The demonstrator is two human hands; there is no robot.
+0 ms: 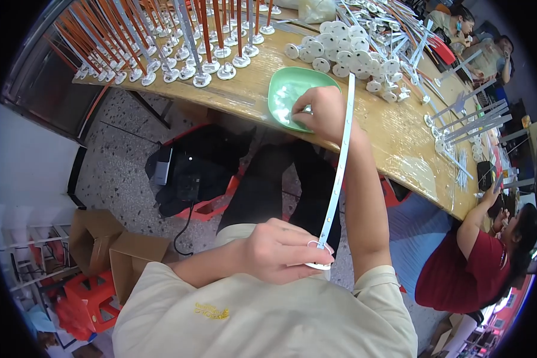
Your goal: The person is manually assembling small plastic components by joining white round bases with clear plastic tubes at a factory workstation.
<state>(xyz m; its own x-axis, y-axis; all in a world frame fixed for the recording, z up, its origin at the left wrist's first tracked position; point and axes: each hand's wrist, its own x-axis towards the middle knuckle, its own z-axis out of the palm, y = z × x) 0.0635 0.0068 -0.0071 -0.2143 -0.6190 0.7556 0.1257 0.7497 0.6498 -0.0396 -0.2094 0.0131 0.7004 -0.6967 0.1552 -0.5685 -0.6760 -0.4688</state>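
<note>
My left hand (277,250) is close to my body, its fingers closed round a small round white base (319,266). From that base a long thin LED strip (338,170), pale with small dots along it, rises away from me and passes in front of my right forearm. My right hand (323,110) reaches into a shallow green bowl (274,83) at the table's near edge. Its fingers are bent together in a pinch over small whitish pieces (285,98); what they hold, if anything, is hidden.
Many upright strips on round bases (201,79) fill the table's left. A pile of white round bases (358,51) lies beyond the bowl, with loose strips (400,36) behind. A person in a red top (474,259) sits at right. Cardboard boxes (131,256) stand lower left.
</note>
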